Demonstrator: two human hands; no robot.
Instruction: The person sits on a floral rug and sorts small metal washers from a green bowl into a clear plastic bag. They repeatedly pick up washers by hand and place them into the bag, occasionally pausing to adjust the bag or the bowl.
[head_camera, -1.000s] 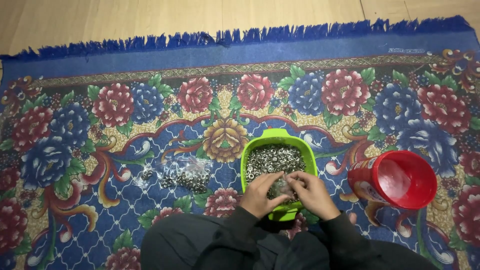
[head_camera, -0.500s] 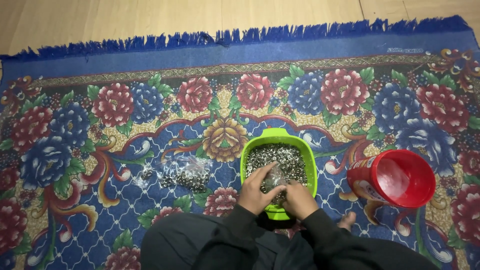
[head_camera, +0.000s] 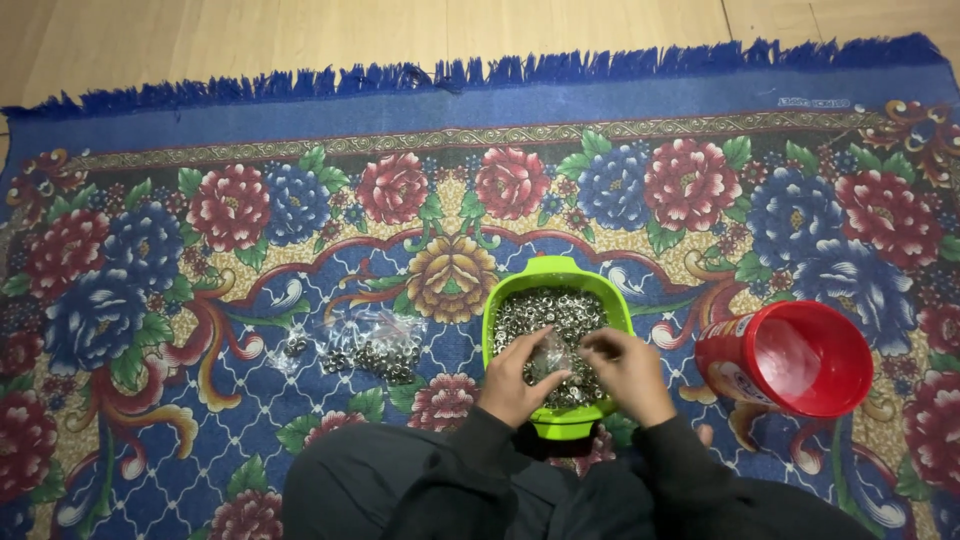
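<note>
A bright green plastic bowl (head_camera: 556, 272) sits on the carpet in front of me, filled with small silver metal rings (head_camera: 548, 308). Both my hands hover over its near half. My left hand (head_camera: 518, 380) and my right hand (head_camera: 628, 372) pinch a small clear plastic bag (head_camera: 552, 352) between them, just above the rings. Dark sleeves cover both wrists. My hands hide the near part of the bowl's contents.
Left of the bowl lie clear bags of the same silver rings (head_camera: 372, 345). A red plastic jar (head_camera: 790, 358) lies on its side at the right, its mouth towards me. All rest on a blue floral carpet (head_camera: 230, 300); wooden floor (head_camera: 300, 35) beyond.
My hands have moved from the bowl's near rim up over the rings and apart a little, with the clear bag now stretched between them. The bowl, jar and bags have stayed put.
</note>
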